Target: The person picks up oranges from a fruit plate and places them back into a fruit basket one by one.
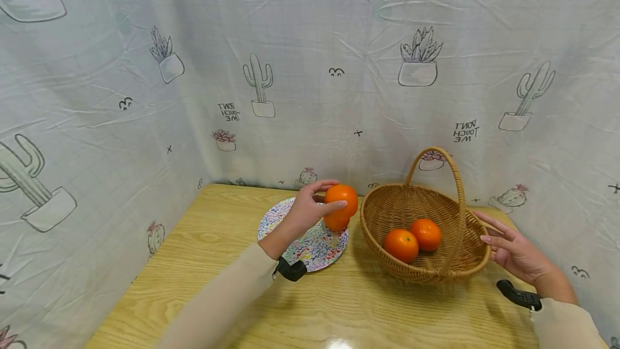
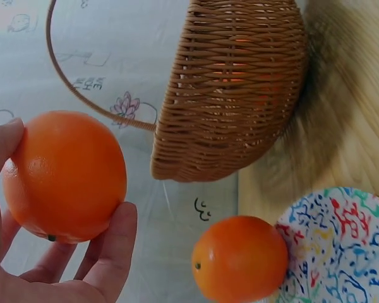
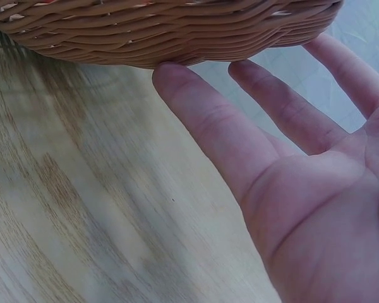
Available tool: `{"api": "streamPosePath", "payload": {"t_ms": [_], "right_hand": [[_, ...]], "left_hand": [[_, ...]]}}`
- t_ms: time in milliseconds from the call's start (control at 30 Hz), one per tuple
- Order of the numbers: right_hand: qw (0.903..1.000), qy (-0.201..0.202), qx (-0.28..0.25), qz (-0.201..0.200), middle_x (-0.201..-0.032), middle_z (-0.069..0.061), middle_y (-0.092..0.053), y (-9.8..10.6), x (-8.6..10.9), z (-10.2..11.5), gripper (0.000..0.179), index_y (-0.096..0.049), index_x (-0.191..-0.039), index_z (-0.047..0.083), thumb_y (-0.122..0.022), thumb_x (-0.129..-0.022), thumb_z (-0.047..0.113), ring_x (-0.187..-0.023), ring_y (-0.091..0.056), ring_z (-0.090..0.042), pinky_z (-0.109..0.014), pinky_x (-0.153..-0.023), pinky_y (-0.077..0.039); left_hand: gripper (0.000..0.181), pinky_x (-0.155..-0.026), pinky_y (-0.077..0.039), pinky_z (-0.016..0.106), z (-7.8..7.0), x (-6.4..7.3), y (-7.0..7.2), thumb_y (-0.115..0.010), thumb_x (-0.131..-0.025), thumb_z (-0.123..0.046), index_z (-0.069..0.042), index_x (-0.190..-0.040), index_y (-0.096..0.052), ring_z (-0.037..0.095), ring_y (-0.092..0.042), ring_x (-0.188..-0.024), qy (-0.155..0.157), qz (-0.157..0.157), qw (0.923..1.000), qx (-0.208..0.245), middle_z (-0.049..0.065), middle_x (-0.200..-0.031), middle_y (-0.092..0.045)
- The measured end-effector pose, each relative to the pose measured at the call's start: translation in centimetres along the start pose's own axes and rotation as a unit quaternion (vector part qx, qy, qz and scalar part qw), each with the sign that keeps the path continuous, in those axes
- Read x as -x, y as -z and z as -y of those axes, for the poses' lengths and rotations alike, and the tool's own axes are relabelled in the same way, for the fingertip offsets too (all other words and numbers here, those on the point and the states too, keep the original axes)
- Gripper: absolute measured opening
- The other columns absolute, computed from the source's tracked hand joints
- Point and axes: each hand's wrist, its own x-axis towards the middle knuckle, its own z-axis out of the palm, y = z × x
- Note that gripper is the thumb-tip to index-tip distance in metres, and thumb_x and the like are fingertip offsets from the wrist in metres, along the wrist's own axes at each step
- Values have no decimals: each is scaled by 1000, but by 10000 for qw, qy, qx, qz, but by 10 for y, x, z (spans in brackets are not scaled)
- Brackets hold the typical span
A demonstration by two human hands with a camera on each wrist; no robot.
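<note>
My left hand [image 1: 306, 210] grips an orange [image 1: 342, 197] between thumb and fingers, over the right part of a round plate [image 1: 315, 249] with multicoloured squiggles. Below it, a second orange [image 2: 240, 259] rests at the plate's edge, partly covered by the held one in the head view. To the right stands a brown wicker basket [image 1: 382, 206] with a tall arched handle. Inside lie two oranges [image 1: 401, 245], side by side. At the basket's right side, my right hand [image 1: 522, 256] has its fairly straight fingers [image 3: 205, 117] right at the woven wall.
Both items stand on a light wooden table [image 1: 213, 284]. A pale curtain [image 1: 290, 144] printed with cacti hangs close behind the basket and along both sides. The basket handle [image 1: 460, 198] arches high, between the two hands.
</note>
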Motion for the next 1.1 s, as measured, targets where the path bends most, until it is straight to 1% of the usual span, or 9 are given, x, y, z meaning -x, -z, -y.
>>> {"api": "streamPosePath", "payload": {"t_ms": [133, 333, 500, 567, 600, 733, 833, 933, 1100], "right_hand": [[10000, 14, 9, 27, -146, 9, -54, 1, 0, 0, 67, -39, -159, 31, -22, -108, -9, -108, -69, -14, -35, -94, -60], [10000, 13, -24, 79, -147, 9, -54, 3, -2, 0, 67, -39, -159, 30, -21, -107, -10, -109, -69, -15, -35, -94, -60], [10000, 2, 20, 57, -146, 7, -55, 3, -3, 0, 67, -33, -162, 28, -22, -107, -9, -113, -69, -16, -36, -95, -59], [10000, -1, 15, 47, -146, 7, -55, 3, -3, 1, 67, -32, -162, 27, -22, -107, -9, -114, -69, -16, -35, -96, -59], [10000, 0, 7, 49, -146, 7, -55, 3, -3, 1, 67, -32, -162, 27, -22, -107, -9, -115, -69, -16, -35, -96, -59], [9999, -13, -96, 111, -146, 5, -56, 4, -4, 1, 67, -37, -160, 28, -21, -107, -10, -116, -68, -17, -36, -96, -59], [9997, -4, -165, 170, -147, 5, -56, 5, -5, 2, 68, -38, -160, 28, -20, -107, -10, -118, -68, -18, -37, -97, -59], [9996, 2, -206, 191, -148, 5, -56, 6, -5, 2, 68, -35, -161, 27, -20, -107, -11, -119, -68, -19, -37, -97, -59], [9996, -33, -228, 167, -148, 5, -56, 6, -5, 3, 67, -30, -163, 26, -20, -107, -10, -120, -67, -19, -37, -98, -58]], "left_hand": [[50, -85, -62, 40, -4, -7, -7, -83, -87, -31, -26, -134, -66, 25, -66, -108, -95, 105, 9999, -23, 5, -132, -64], [51, -80, -63, 39, -8, -18, -19, -83, -87, -31, -24, -135, -66, 22, -68, -106, -110, 282, 9994, 136, 6, -130, -63], [51, -84, -63, 47, -14, -24, -27, -83, -87, -30, -22, -135, -66, 22, -69, -105, -84, 300, 9995, 102, 7, -128, -64], [52, -86, -62, 49, -16, -26, -31, -83, -87, -29, -21, -135, -66, 22, -68, -106, -38, 313, 9995, 92, 7, -128, -65], [52, -85, -63, 48, -16, -28, -33, -83, -87, -29, -20, -135, -66, 22, -69, -105, -29, 315, 9995, 61, 7, -128, -65], [52, -79, -64, 40, -19, -35, -41, -83, -87, -29, -18, -135, -66, 21, -68, -104, 36, 302, 9995, -59, 8, -127, -66], [52, -76, -64, 35, -21, -39, -48, -84, -86, -28, -19, -135, -66, 20, -67, -103, 139, 257, 9996, -53, 8, -128, -66], [52, -78, -64, 37, -21, -44, -56, -85, -86, -28, -21, -134, -66, 19, -68, -102, 256, 271, 9993, 79, 7, -128, -66], [51, -80, -64, 43, -19, -53, -66, -85, -85, -31, -25, -132, -67, 16, -70, -94, 360, 275, 9989, 140, 2, -126, -67]]}}
